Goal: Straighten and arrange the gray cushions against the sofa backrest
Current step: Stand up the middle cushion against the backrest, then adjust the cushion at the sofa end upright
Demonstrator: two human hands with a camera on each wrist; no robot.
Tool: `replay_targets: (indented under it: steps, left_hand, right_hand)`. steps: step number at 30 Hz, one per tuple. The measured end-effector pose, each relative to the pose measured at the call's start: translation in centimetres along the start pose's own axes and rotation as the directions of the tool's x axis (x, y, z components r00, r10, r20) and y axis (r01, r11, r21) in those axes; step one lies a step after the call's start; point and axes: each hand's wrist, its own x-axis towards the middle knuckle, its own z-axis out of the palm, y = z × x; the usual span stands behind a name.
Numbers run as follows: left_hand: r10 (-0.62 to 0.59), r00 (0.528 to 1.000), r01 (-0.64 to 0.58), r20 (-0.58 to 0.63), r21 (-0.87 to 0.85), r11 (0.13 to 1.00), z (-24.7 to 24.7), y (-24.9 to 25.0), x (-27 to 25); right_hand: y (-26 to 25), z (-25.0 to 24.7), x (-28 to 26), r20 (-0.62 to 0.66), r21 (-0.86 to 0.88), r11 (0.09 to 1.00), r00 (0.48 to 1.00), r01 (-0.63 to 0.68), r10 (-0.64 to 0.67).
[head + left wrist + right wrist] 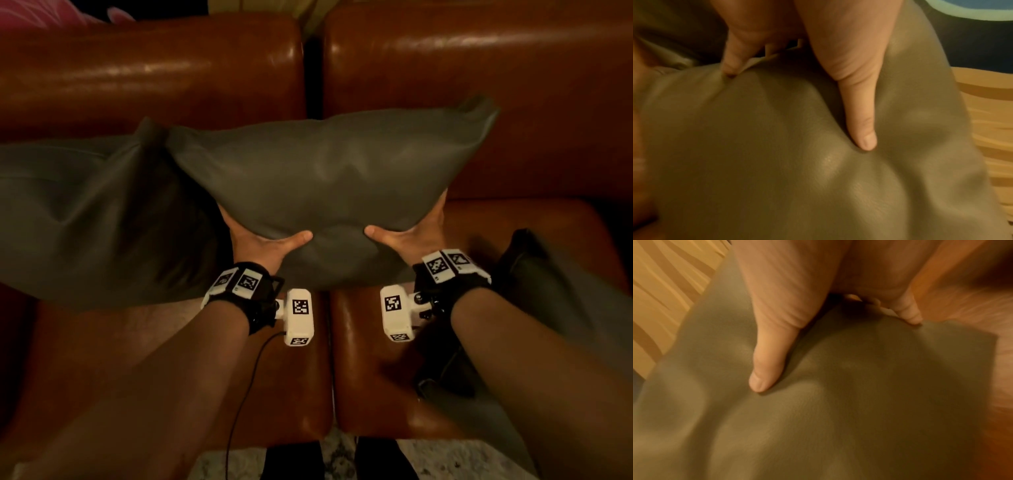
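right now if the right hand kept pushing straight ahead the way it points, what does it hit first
The right hand already grips the gray cushion, so it meets that at once. Carried on, the cushion would probably reach the brown sofa backrest next, though depth is unclear.

- no readable text, brand or number in any view
- only black-and-white square code markers (300,306) on the white wrist-worn units; not legible as characters

A home living room: a brown leather sofa (479,68) with gray cushions (325,171), dim warm lighting, and a patterned rug (335,459) below.
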Motion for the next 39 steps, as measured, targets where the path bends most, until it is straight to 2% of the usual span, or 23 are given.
replay_targets:
  steps: [2,4,6,9,12,16,19,22,25,28,31,36,38,39]
  left_hand:
    - [-0.075,0.997,0.075,-0.015,0.052,0.996,-0.3,0.9,-1.3]
    - [-0.242,0.970,0.243,-0.022,0.084,0.966,-0.5,2.0,-2.5]
    - [-0.434,0.900,0.426,0.047,0.118,0.897,-0.5,2.4,-3.5]
    - [-0.530,0.819,0.504,0.220,0.166,0.848,0.2,2.7,-5.9]
    - [-0.502,0.783,0.432,0.367,0.259,0.864,1.8,4.2,-9.2]
    - [-0.409,0.762,0.237,0.502,0.371,0.898,5.2,6.4,-13.1]
    - [-0.383,0.745,0.152,0.547,0.419,0.895,8.9,7.6,-15.7]
    - [-0.362,0.746,0.103,0.558,0.441,0.891,13.6,8.2,-18.6]
    - [-0.382,0.739,0.047,0.555,0.523,0.851,19.4,8.0,-21.6]
    - [-0.410,0.746,-0.008,0.524,0.624,0.781,25.5,6.6,-23.8]
    - [-0.419,0.758,0.003,0.500,0.639,0.769,31.1,4.4,-24.9]
    - [-0.385,0.794,-0.047,0.471,0.679,0.732,34.9,4.3,-26.5]
    - [-0.383,0.793,-0.061,0.473,0.689,0.723,35.2,4.5,-27.0]
    - [-0.392,0.789,-0.056,0.474,0.690,0.721,35.2,4.5,-27.2]
  right_hand:
    - [0.2,-0.4,-1.1,-0.005,0.039,0.999,1.000,-0.024,0.024]
    - [0.0,-1.0,-2.1,0.052,0.063,0.996,0.997,-0.067,0.064]
    - [-0.3,-2.0,-3.5,0.123,0.057,0.993,0.988,-0.101,0.094]
    - [0.3,-4.3,-6.1,0.194,0.013,0.979,0.961,-0.202,0.196]
    - [2.2,-8.4,-9.0,0.177,-0.072,0.941,0.924,-0.331,0.339]
    - [5.3,-15.8,-13.0,0.031,-0.088,0.872,0.873,-0.482,0.486]
    - [8.2,-21.5,-15.0,-0.060,-0.034,0.825,0.825,-0.564,0.561]
    - [11.8,-26.9,-15.6,-0.149,0.057,0.774,0.761,-0.631,0.631]
    - [15.8,-32.1,-15.5,-0.274,0.069,0.744,0.704,-0.665,0.655]
    - [20.6,-35.7,-14.2,-0.223,0.087,0.664,0.635,-0.743,0.740]
    - [24.9,-37.6,-13.3,-0.133,0.152,0.600,0.586,-0.785,0.800]
    - [28.5,-38.6,-14.2,-0.023,0.296,0.525,0.544,-0.798,0.839]
    - [29.1,-38.5,-14.1,0.015,0.327,0.518,0.553,-0.790,0.833]
    - [29.2,-38.4,-13.9,0.027,0.327,0.536,0.575,-0.778,0.818]
